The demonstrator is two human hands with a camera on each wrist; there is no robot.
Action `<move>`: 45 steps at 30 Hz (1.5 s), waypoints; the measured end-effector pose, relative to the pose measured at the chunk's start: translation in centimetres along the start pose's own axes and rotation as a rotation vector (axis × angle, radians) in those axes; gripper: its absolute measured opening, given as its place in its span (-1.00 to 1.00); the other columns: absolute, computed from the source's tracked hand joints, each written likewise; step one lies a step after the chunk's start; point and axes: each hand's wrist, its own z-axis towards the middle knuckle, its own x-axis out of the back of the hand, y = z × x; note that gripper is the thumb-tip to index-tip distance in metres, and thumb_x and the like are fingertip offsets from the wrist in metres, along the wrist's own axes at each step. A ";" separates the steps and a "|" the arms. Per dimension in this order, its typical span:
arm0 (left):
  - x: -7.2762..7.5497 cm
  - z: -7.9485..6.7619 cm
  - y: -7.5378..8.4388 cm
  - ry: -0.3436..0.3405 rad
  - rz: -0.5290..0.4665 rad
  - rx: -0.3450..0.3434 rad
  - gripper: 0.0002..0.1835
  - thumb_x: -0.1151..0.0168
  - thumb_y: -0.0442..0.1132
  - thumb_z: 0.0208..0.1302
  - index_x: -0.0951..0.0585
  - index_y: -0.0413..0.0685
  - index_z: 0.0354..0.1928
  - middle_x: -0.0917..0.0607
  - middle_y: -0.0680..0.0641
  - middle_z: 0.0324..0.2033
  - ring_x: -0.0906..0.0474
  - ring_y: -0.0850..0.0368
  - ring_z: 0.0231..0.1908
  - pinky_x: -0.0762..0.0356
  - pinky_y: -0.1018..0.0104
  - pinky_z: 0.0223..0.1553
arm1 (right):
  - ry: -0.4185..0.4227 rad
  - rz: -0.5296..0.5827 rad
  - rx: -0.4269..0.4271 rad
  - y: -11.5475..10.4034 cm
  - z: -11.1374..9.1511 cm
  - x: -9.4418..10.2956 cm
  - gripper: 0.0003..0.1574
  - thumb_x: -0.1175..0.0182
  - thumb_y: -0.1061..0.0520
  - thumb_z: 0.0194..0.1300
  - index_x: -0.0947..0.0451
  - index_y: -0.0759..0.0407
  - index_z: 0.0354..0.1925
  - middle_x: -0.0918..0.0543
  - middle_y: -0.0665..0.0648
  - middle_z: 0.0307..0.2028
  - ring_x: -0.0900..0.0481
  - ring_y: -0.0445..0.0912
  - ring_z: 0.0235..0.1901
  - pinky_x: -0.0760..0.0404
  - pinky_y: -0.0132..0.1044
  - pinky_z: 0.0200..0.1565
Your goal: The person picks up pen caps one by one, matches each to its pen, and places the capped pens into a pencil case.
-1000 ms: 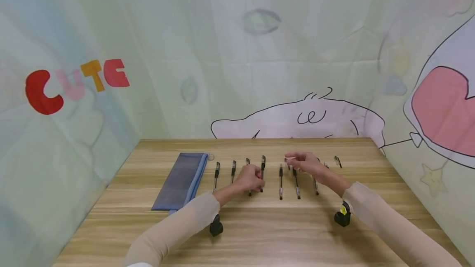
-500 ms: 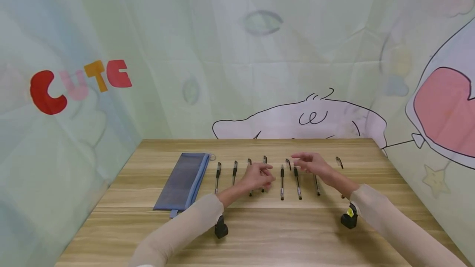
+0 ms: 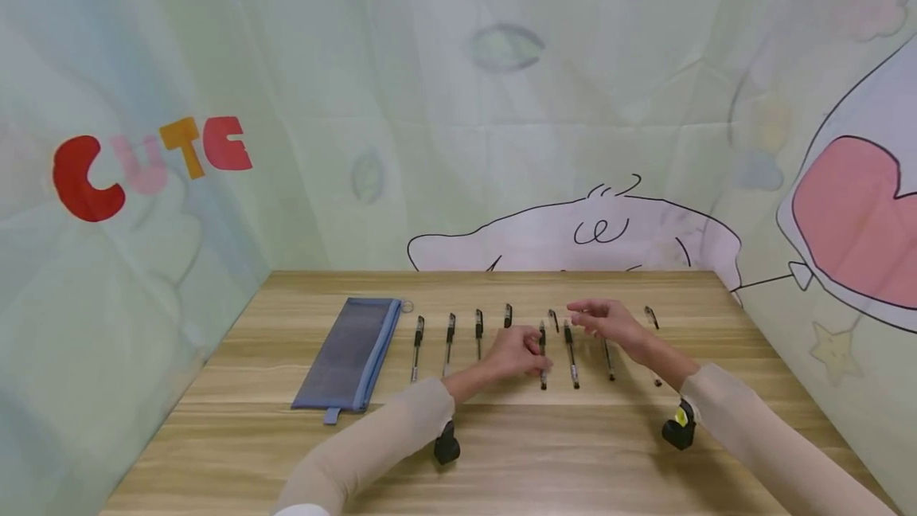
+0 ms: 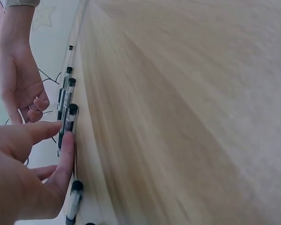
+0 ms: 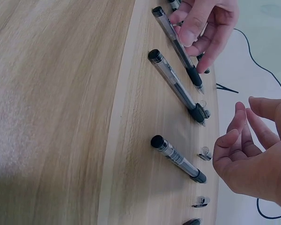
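Uncapped black gel pens lie in a row on the table. My left hand (image 3: 516, 350) is at one of them, an uncapped pen (image 3: 543, 381), with its fingertips close about the barrel; in the right wrist view that same uncapped pen (image 5: 178, 47) runs beside the fingers. My right hand (image 3: 612, 329) hovers farther back, its fingers loosely bent with nothing between them. Close by lie an uncapped pen (image 3: 571, 357) and a loose pen cap (image 3: 553, 320). Another uncapped pen (image 3: 608, 361) is partly hidden under the right hand.
Several capped pens, such as one capped pen (image 3: 419, 345), lie to the left. A blue mesh zip pouch (image 3: 347, 353) lies flat at the far left. Another pen cap (image 3: 650, 317) is at the right. A printed curtain (image 3: 458, 142) hangs behind the wooden table (image 3: 544, 468).
My left hand has left a capped pen and moved right to an uncapped pen. My right hand has shifted slightly right, away from the loose cap.
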 end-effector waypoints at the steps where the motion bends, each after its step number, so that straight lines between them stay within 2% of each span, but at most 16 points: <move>1: -0.1 0.0 0.0 0.001 0.020 -0.006 -0.33 -0.52 -0.45 0.09 -0.49 -0.47 0.27 -0.72 -0.21 -0.23 -0.75 0.08 -0.45 -0.79 0.40 -0.39 | 0.000 0.004 -0.005 0.0 -0.1 0.0 -0.40 -0.18 0.06 0.51 -0.43 0.36 0.35 -0.71 0.18 0.04 -0.54 -0.10 -0.16 -0.62 -0.32 -0.17; 5: -0.3 0.1 0.3 0.014 0.136 -0.030 -0.30 -0.57 -0.40 0.04 -0.52 -0.43 0.26 -0.73 -0.17 -0.26 -0.69 0.19 -0.50 -0.75 0.45 -0.37 | -0.003 0.007 -0.009 -0.2 -0.3 0.0 -0.40 -0.17 0.05 0.52 -0.42 0.37 0.36 -0.69 0.28 0.09 -0.51 -0.13 -0.18 -0.61 -0.33 -0.20; 9: -0.4 0.2 0.5 0.037 0.249 -0.047 -0.32 -0.60 -0.35 0.02 -0.57 -0.37 0.22 -0.74 -0.13 -0.26 -0.59 0.30 -0.44 -0.66 0.50 -0.33 | -0.003 0.010 -0.004 -0.2 -0.5 -0.2 -0.39 -0.17 0.05 0.52 -0.42 0.37 0.36 -0.67 0.34 0.14 -0.50 -0.12 -0.16 -0.60 -0.33 -0.22; 12: -0.5 0.2 0.6 0.034 0.243 -0.042 -0.34 -0.57 -0.40 0.02 -0.56 -0.39 0.21 -0.74 -0.15 -0.29 -0.58 0.30 -0.47 -0.65 0.52 -0.39 | -0.001 0.012 -0.005 -0.2 -0.5 -0.3 -0.39 -0.17 0.04 0.52 -0.42 0.37 0.36 -0.66 0.35 0.16 -0.49 -0.11 -0.16 -0.59 -0.33 -0.23; 17: -0.6 0.1 0.8 0.022 0.147 -0.008 -0.37 -0.48 -0.51 0.04 -0.53 -0.43 0.21 -0.73 -0.20 -0.29 -0.63 0.22 -0.54 -0.69 0.50 -0.47 | 0.002 0.016 -0.003 0.1 -0.4 -0.2 -0.40 -0.17 0.06 0.52 -0.42 0.38 0.36 -0.67 0.34 0.14 -0.49 -0.13 -0.18 -0.59 -0.35 -0.24; 23: -0.4 -0.1 0.7 0.048 -0.010 0.074 -0.37 -0.41 -0.55 0.09 -0.51 -0.43 0.27 -0.70 -0.17 -0.24 -0.66 0.15 -0.40 -0.77 0.43 -0.35 | 0.007 0.010 -0.016 0.3 -0.4 0.0 -0.42 -0.17 0.09 0.51 -0.42 0.38 0.35 -0.70 0.11 -0.03 -0.49 -0.15 -0.22 -0.58 -0.35 -0.26; 26: -0.2 -0.3 0.8 0.071 -0.072 0.104 -0.40 -0.38 -0.56 0.12 -0.52 -0.42 0.27 -0.69 -0.13 -0.27 -0.65 0.15 -0.39 -0.79 0.39 -0.35 | 0.004 -0.003 -0.017 0.4 -0.5 0.1 -0.42 -0.16 0.09 0.52 -0.42 0.37 0.35 -0.68 0.08 -0.06 -0.48 -0.13 -0.22 -0.57 -0.33 -0.26; 30: 0.2 -0.6 0.8 0.108 -0.136 0.136 -0.43 -0.35 -0.57 0.09 -0.57 -0.37 0.23 -0.68 -0.09 -0.30 -0.64 0.17 -0.41 -0.80 0.36 -0.37 | -0.003 0.000 -0.020 0.5 -0.7 0.4 -0.42 -0.15 0.10 0.53 -0.40 0.38 0.37 -0.68 0.11 -0.04 -0.47 -0.11 -0.22 -0.54 -0.35 -0.29; 36: 1.4 -1.4 1.0 0.135 -0.263 0.179 -0.47 -0.31 -0.57 0.10 -0.59 -0.36 0.19 -0.66 -0.10 -0.25 -0.65 0.15 -0.42 -0.83 0.27 -0.26 | -0.018 0.018 -0.014 0.5 -0.5 0.6 -0.41 -0.12 0.11 0.54 -0.37 0.39 0.39 -0.68 0.15 0.00 -0.49 -0.14 -0.22 -0.52 -0.39 -0.30; 40: 2.1 -2.1 0.9 0.128 -0.298 0.189 -0.46 -0.33 -0.56 0.14 -0.57 -0.34 0.23 -0.65 -0.12 -0.20 -0.68 0.13 -0.41 -0.84 0.20 -0.18 | -0.018 0.031 -0.019 0.7 -0.4 0.8 -0.39 -0.14 0.11 0.53 -0.36 0.40 0.39 -0.68 0.24 0.08 -0.49 -0.18 -0.25 -0.51 -0.40 -0.31; 45: 2.9 -3.2 0.6 0.101 -0.343 0.187 -0.44 -0.34 -0.52 0.22 -0.51 -0.30 0.30 -0.64 -0.18 -0.11 -0.76 0.07 -0.25 -0.82 0.18 -0.08 | -0.017 0.038 -0.024 0.9 -0.3 0.9 -0.38 -0.16 0.11 0.53 -0.36 0.39 0.40 -0.67 0.27 0.13 -0.49 -0.19 -0.26 -0.53 -0.39 -0.29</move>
